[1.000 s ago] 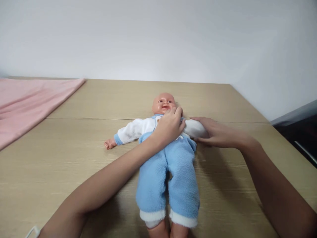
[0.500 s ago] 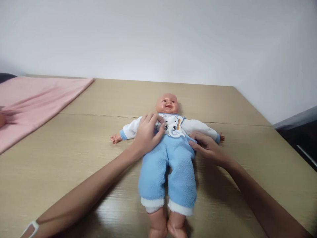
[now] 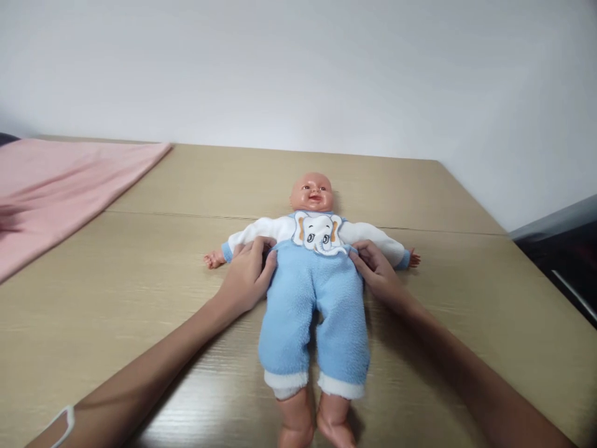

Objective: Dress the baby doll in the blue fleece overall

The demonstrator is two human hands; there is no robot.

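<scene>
A bald baby doll (image 3: 311, 193) lies on its back on the table, arms spread and feet toward me. It wears fleecy blue trousers (image 3: 312, 280) with white cuffs and a white top. A white elephant patch (image 3: 319, 233) with orange inner ears shows on the chest. My left hand (image 3: 252, 274) is closed at the waist on the left side, thumb and fingers pinching the trousers' edge. On the opposite side my right hand (image 3: 377, 270) pinches the trousers' waist in the same way. Parts of the fingertips are hidden in the cloth.
A pink cloth (image 3: 69, 193) is spread over the left end of the wooden table (image 3: 140, 298). Behind stands a white wall (image 3: 298, 74). A dark object (image 3: 564, 255) is beyond the table's right edge.
My left hand has moved off the doll's chest, down and left to the waist, uncovering the elephant patch. My right hand stays at the other side of the waist.
</scene>
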